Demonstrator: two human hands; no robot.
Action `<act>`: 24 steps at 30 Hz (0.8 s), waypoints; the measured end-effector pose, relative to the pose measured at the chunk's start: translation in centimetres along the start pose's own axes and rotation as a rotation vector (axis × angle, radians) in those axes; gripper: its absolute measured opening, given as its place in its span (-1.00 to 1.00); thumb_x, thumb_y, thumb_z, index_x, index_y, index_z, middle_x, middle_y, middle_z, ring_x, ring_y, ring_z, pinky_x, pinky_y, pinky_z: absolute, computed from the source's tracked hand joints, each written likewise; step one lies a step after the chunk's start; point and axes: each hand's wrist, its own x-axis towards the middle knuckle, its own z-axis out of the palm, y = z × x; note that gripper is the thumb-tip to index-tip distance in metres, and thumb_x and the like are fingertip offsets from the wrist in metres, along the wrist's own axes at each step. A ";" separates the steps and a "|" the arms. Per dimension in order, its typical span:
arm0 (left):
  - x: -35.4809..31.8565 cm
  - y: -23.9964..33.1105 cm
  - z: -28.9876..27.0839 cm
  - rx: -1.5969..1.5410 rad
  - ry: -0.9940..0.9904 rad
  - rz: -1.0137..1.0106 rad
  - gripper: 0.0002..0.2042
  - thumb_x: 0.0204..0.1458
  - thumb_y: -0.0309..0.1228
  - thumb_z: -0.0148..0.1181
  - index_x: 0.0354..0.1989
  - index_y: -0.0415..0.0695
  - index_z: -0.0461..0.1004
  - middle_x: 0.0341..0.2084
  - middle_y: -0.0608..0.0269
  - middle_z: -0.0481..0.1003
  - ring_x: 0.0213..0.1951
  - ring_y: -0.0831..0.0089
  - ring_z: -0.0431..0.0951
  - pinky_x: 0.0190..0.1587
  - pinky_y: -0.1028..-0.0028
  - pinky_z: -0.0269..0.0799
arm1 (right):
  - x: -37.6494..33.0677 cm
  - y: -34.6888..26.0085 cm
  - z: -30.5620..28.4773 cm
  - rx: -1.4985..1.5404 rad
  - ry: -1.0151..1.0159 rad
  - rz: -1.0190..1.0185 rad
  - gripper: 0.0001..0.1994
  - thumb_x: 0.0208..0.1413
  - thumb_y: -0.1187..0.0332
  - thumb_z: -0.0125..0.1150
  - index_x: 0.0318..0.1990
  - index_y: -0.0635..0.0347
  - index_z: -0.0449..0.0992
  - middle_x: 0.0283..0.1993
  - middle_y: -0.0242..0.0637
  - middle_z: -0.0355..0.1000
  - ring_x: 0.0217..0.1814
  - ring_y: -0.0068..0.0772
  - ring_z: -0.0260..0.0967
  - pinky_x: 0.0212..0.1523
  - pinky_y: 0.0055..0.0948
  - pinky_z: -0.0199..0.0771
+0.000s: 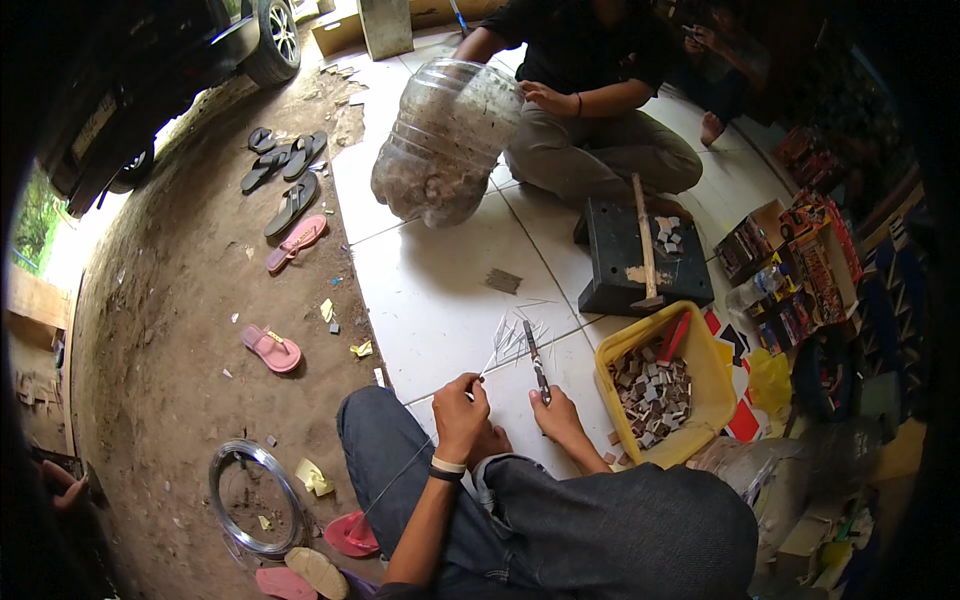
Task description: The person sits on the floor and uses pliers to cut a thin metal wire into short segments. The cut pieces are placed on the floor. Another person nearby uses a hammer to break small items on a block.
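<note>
My left hand (pixel 461 415) is closed around a thin metal wire (pixel 405 467), whose tail trails back over my jeans toward the lower left. In my right hand (pixel 560 415) is a pair of pliers (pixel 537 360) with dark handles, jaws pointing away from me. The two hands are apart, above the white tiles in front of my crossed legs. Just beyond them several short straight pieces of wire (pixel 512 345) lie scattered on the floor. Farther off is a small bundle of short grey rods (pixel 503 281).
A yellow tub (pixel 722 365) holds small square pieces and a red-handled tool. Behind it, a hammer (pixel 647 240) rests on a black block (pixel 605 262). A co-worker holds a large clear plastic jug (pixel 445 140). Left are a wire coil (pixel 213 490) and sandals (pixel 270 349) on dirt.
</note>
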 end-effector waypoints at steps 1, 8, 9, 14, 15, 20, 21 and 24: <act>0.1 0.0 -0.1 -0.030 0.000 0.013 -0.80 0.12 -0.46 0.18 -0.19 -0.25 0.69 -0.42 -0.09 0.66 -0.40 0.07 0.71 -0.27 0.26 0.60 | 0.4 0.3 0.2 0.103 -0.059 -0.012 -0.55 0.29 0.06 0.22 0.01 0.35 0.48 -0.15 0.12 0.58 -0.07 0.17 0.57 -0.06 -0.01 0.50; 0.8 0.1 1.1 -0.234 -0.020 0.003 -0.81 0.17 -0.50 0.18 -0.16 -0.30 0.68 -0.44 -0.03 0.68 -0.40 0.23 0.73 -0.28 0.34 0.60 | -2.2 1.0 1.2 0.314 -0.202 -0.185 -0.57 0.33 0.17 0.20 0.15 0.35 0.43 -0.16 -0.01 0.57 -0.09 -0.08 0.55 -0.05 -0.15 0.50; 0.9 0.1 1.3 -0.255 -0.020 -0.032 -0.81 0.18 -0.50 0.18 -0.16 -0.30 0.68 -0.44 -0.02 0.69 -0.41 0.25 0.74 -0.29 0.35 0.60 | -3.1 0.7 1.2 0.320 -0.212 -0.228 -0.57 0.33 0.17 0.20 0.15 0.35 0.43 -0.14 0.00 0.57 -0.07 -0.06 0.56 -0.04 -0.15 0.50; 1.1 0.2 1.4 -0.277 -0.006 -0.020 -0.79 0.23 -0.45 0.21 -0.12 -0.32 0.67 -0.47 0.09 0.69 -0.51 0.46 0.68 -0.42 0.51 0.55 | -5.4 -1.1 0.7 0.283 -0.189 -0.382 -0.62 0.33 0.21 0.20 0.12 0.30 0.42 -0.15 0.10 0.57 -0.09 0.06 0.58 -0.02 -0.16 0.52; 1.1 0.3 1.2 -0.270 -0.011 -0.045 -0.80 0.22 -0.44 0.22 -0.12 -0.31 0.67 -0.47 0.09 0.69 -0.51 0.45 0.69 -0.42 0.50 0.55 | -5.2 -1.3 0.7 0.274 -0.188 -0.311 -0.63 0.33 0.21 0.20 0.12 0.30 0.43 -0.17 0.08 0.57 -0.11 0.05 0.58 -0.05 -0.16 0.52; 0.2 1.1 1.0 -0.161 -0.014 0.028 -0.83 0.18 -0.45 0.25 -0.18 -0.25 0.70 -0.45 0.04 0.69 -0.47 0.25 0.73 -0.36 0.40 0.59 | -3.1 -1.0 1.0 0.319 -0.057 -0.176 -0.65 0.39 0.20 0.15 0.21 0.14 0.41 -0.17 -0.27 0.52 -0.30 -0.53 0.50 -0.38 -0.42 0.55; 0.1 1.2 1.1 -0.167 -0.020 0.029 -0.83 0.18 -0.45 0.25 -0.18 -0.25 0.70 -0.44 0.04 0.69 -0.47 0.26 0.73 -0.36 0.41 0.59 | -2.8 -0.8 1.0 0.338 -0.057 -0.189 -0.64 0.39 0.22 0.14 0.22 0.17 0.40 -0.18 -0.27 0.52 -0.24 -0.53 0.53 -0.33 -0.46 0.57; 0.1 1.3 1.3 -0.194 -0.031 0.036 -0.83 0.17 -0.45 0.27 -0.18 -0.25 0.71 -0.43 0.03 0.70 -0.47 0.27 0.73 -0.35 0.41 0.59 | -2.9 -0.4 1.4 0.581 -0.143 -0.196 -0.59 0.34 0.24 0.18 0.22 0.28 0.38 -0.17 -0.02 0.56 -0.11 -0.08 0.58 -0.05 -0.22 0.53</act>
